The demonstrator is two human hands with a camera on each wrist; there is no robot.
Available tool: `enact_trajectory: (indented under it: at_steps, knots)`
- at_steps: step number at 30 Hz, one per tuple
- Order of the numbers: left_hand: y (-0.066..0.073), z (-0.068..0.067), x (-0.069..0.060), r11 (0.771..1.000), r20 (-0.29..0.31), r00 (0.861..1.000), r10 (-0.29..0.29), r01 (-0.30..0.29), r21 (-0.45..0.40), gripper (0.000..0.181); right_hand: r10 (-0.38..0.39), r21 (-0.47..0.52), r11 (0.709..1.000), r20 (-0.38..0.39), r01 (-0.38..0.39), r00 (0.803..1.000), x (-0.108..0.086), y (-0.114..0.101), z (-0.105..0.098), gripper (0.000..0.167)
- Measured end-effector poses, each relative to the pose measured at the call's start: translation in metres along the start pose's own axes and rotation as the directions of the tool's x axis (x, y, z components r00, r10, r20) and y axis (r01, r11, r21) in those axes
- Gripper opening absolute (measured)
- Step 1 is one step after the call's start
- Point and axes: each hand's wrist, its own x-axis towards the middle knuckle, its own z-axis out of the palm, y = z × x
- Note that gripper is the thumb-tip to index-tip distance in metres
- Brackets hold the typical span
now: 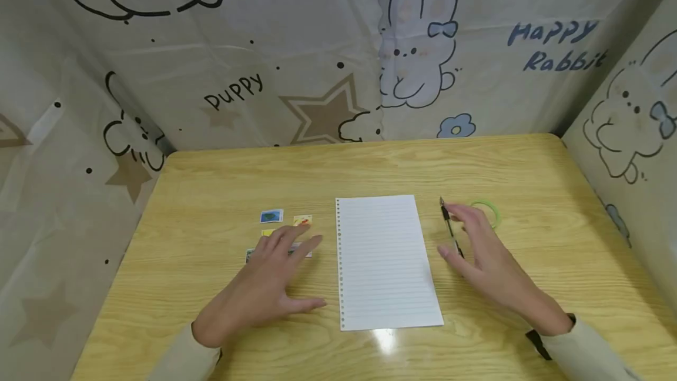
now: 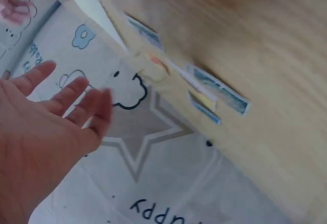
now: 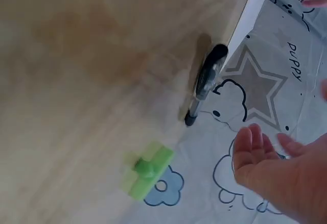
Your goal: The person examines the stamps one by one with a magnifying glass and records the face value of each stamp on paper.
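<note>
My left hand (image 1: 270, 281) hovers with spread fingers over several small stamps and holds nothing. A blue stamp (image 1: 272, 216) and a cream one with an orange mark (image 1: 303, 220) lie past its fingertips; others are partly hidden beneath the hand. In the left wrist view, a stamp (image 2: 220, 90) shows a toothed edge. To the right, my right hand (image 1: 486, 260) is held above the table with fingers parted. Beside it lies a black and clear pen (image 1: 451, 229), seen apart from the hand in the right wrist view. A lined loose-leaf sheet (image 1: 388, 263) lies between both hands.
A light green ring (image 1: 496, 211) lies beyond my right hand, partly covered by it; a darker green lump (image 3: 145, 168) shows on it in the right wrist view. Printed cloth (image 1: 307, 46) stands behind the wooden table (image 1: 391, 172) and along its sides.
</note>
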Motion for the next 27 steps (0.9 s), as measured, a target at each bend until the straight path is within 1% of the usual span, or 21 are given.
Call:
enact_trajectory:
  at_steps: [2, 4, 7, 10, 14, 16, 18, 20, 24, 27]
  knots:
    - [-0.003, 0.0, -0.001, 1.0, -0.019, 1.0, -0.008, 0.008, -0.028, 0.092, 0.056, 0.016, 0.998, -0.033, -0.055, 0.998, -0.004, 0.004, -0.002, 0.067]
    - [-0.006, 0.002, 0.0, 0.999, -0.034, 0.999, -0.019, 0.017, -0.043, 0.081, 0.094, 0.031, 0.995, -0.063, -0.092, 0.994, -0.007, 0.01, -0.005, 0.059]
    - [-0.01, 0.005, 0.0, 0.998, -0.056, 0.998, -0.028, 0.025, -0.059, 0.064, 0.153, 0.065, 0.987, -0.096, -0.147, 0.984, -0.013, 0.019, -0.011, 0.051]
    - [-0.014, 0.008, -0.001, 0.996, -0.075, 0.996, -0.047, 0.041, -0.078, 0.051, 0.231, 0.11, 0.969, -0.099, -0.22, 0.968, -0.019, 0.027, -0.018, 0.047]
    - [-0.018, 0.012, -0.002, 0.992, -0.076, 0.995, -0.065, 0.056, -0.115, 0.041, 0.337, 0.137, 0.936, -0.076, -0.324, 0.939, -0.024, 0.037, -0.028, 0.046]
    - [-0.02, 0.013, -0.002, 0.989, -0.065, 0.995, -0.07, 0.061, -0.134, 0.039, 0.38, 0.13, 0.92, -0.067, -0.369, 0.923, -0.026, 0.042, -0.032, 0.046]
    - [-0.021, 0.013, -0.003, 0.987, -0.054, 0.995, -0.078, 0.069, -0.145, 0.037, 0.414, 0.103, 0.908, -0.054, -0.407, 0.909, -0.025, 0.047, -0.035, 0.046]
    - [-0.023, 0.013, -0.003, 0.986, -0.052, 0.995, -0.088, 0.08, -0.147, 0.034, 0.448, 0.075, 0.892, -0.022, -0.445, 0.894, -0.025, 0.05, -0.038, 0.046]
    - [-0.025, 0.013, -0.002, 0.984, -0.071, 0.989, -0.132, 0.122, -0.133, 0.028, 0.486, 0.017, 0.873, 0.054, -0.487, 0.872, -0.022, 0.057, -0.042, 0.049]
    - [-0.025, 0.012, -0.001, 0.977, -0.079, 0.982, -0.171, 0.159, -0.139, 0.025, 0.506, -0.016, 0.862, 0.093, -0.507, 0.857, -0.022, 0.062, -0.044, 0.05]
